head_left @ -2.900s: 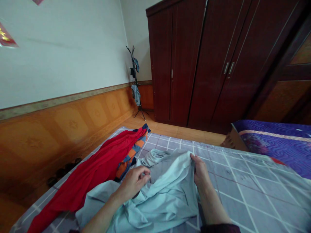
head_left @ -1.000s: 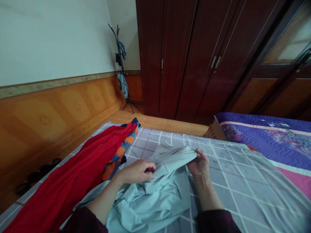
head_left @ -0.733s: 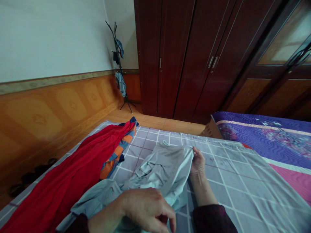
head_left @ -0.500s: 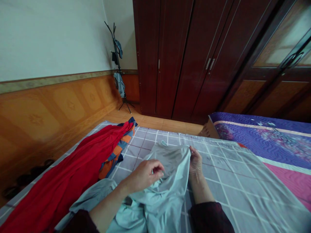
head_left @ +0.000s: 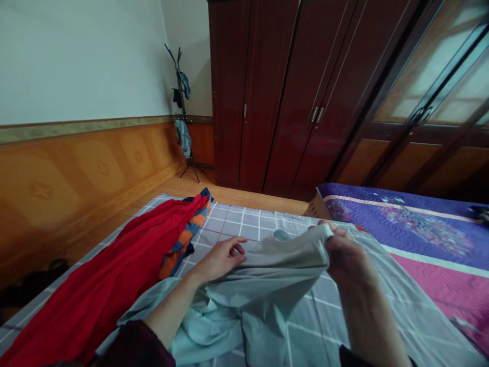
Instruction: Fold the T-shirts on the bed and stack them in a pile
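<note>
Right hand [head_left: 346,260] raises pale blue shirt [head_left: 267,290], fingers gripping its edge; left hand [head_left: 219,260] lies open beside it; red cloth [head_left: 103,290] nearby on checked bedsheet [head_left: 237,229].

Overall light: dim and soft, with the pale wall [head_left: 76,61] the brightest broad surface in my view.
Glare: a whitish sheen lies across the glass door panels [head_left: 431,76] at upper right, and a milder gloss runs down the dark wardrobe doors [head_left: 275,102].
Shadows: the floor by the wooden wainscot [head_left: 95,163] darkens toward lower left, where the shoes [head_left: 34,285] almost merge into shadow.
Distortion: the wide view tilts the wardrobe's uprights and stretches my right hand [head_left: 347,260] large near the frame's lower right.
Sharpness: that hand looks slightly soft; fine detail in the grey-blue shirt [head_left: 267,285] is muted.
</note>
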Demonstrator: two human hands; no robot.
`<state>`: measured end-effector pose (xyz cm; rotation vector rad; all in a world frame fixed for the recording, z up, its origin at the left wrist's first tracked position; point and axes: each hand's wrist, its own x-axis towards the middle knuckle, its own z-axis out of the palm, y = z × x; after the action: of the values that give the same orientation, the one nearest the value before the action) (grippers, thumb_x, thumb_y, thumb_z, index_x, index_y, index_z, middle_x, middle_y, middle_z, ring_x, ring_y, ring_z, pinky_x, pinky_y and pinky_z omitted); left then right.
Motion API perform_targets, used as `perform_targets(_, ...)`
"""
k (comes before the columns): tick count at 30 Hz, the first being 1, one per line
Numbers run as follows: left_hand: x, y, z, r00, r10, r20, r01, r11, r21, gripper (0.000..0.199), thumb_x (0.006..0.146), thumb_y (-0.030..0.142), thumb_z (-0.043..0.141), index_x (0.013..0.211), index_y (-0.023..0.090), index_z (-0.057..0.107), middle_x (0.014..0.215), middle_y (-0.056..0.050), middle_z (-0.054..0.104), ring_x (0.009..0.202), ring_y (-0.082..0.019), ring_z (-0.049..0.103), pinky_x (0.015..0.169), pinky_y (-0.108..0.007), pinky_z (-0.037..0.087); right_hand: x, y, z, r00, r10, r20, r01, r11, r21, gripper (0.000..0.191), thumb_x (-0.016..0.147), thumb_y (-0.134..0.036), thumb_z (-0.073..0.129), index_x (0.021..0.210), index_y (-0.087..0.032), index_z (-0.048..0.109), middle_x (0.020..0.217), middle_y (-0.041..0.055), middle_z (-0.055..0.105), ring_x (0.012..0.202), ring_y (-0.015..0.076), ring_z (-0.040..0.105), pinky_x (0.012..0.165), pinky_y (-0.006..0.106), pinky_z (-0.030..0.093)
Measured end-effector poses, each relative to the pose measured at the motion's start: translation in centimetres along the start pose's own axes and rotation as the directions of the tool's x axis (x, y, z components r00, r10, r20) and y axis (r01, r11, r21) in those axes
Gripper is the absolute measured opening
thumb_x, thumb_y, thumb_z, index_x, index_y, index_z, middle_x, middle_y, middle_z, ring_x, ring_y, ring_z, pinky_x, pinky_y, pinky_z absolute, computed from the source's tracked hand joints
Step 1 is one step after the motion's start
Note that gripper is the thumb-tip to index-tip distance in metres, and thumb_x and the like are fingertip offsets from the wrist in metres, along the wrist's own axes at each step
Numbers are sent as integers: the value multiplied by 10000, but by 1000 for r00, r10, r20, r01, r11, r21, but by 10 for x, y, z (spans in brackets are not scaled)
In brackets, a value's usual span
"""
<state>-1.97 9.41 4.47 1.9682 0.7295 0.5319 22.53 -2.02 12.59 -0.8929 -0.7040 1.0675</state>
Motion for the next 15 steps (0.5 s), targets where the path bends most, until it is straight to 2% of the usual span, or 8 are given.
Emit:
perform_targets(4, 13, 28, -20, 999, 54, 4, -54, 992, 113, 390, 819, 293, 511, 1177, 153, 578, 950, -58, 644, 746, -141, 582, 687, -250, 464, -67, -39, 10, 976, 82, 202, -76, 996, -35, 171, 586, -203, 705, 585, -200, 534, 537, -21, 486, 454, 94, 398, 418, 225, 285)
perform_targets(7, 40, 42, 3, 964, 148, 221, -198, 955, 221, 507, 753, 221, 550, 1258, 173, 541, 1105, -72, 634, 853, -174, 591, 798, -293, 459, -100, -47, 22, 957, 133, 258, -124, 991, -53, 229, 655, -262, 728, 586, -183, 525, 552, -17, 477, 484, 88, 395, 453, 226, 284)
perform_targets(8, 47, 46, 18, 917, 193, 349, -272, 942, 195, 574, 710, 189, 581, 1281, 179, 525, 1166, -69, 617, 913, -185, 585, 840, -297, 449, -107, -48, 26, 953, 139, 270, -127, 990, -60, 246, 671, -282, 728, 585, -180, 521, 551, -16, 475, 488, 87, 396, 459, 227, 288)
perform_targets(10, 56, 50, 52, 759, 263, 596, -358, 933, 44, 595, 627, 141, 640, 1218, 171, 581, 1161, -38, 630, 978, -197, 573, 862, -272, 444, -116, -51, 31, 951, 108, 289, -90, 993, -76, 262, 705, -320, 713, 592, -183, 520, 557, -12, 477, 493, 91, 406, 466, 230, 308)
perform_targets(11, 57, 51, 68, 681, 280, 677, -356, 934, -29, 510, 604, 129, 654, 1112, 161, 643, 1076, -15, 664, 945, -193, 585, 828, -253, 458, -120, -55, 31, 953, 72, 294, -48, 995, -89, 262, 717, -330, 705, 597, -188, 520, 556, -14, 474, 489, 94, 409, 460, 230, 315)
perform_targets(12, 57, 51, 80, 632, 288, 719, -340, 937, -76, 383, 594, 128, 660, 975, 152, 689, 956, 8, 689, 875, -184, 601, 773, -237, 473, -123, -60, 29, 959, 31, 282, 0, 994, -109, 261, 723, -336, 700, 599, -193, 520, 552, -15, 471, 487, 97, 413, 452, 229, 319)
perform_targets(13, 56, 52, 87, 630, 291, 720, -325, 941, -96, 243, 601, 138, 659, 840, 145, 702, 829, 25, 688, 783, -170, 606, 707, -226, 479, -126, -66, 26, 968, -11, 249, 48, 989, -143, 265, 724, -341, 701, 597, -197, 518, 549, -16, 472, 484, 100, 419, 443, 228, 322)
perform_targets(15, 56, 54, 83, 724, 303, 619, -320, 943, -88, 58, 649, 184, 638, 674, 140, 666, 649, 37, 635, 630, -140, 572, 596, -215, 458, -132, -81, 15, 987, -100, 127, 130, 958, -257, 285, 713, -364, 717, 587, -201, 519, 549, -12, 488, 491, 108, 444, 441, 231, 337)
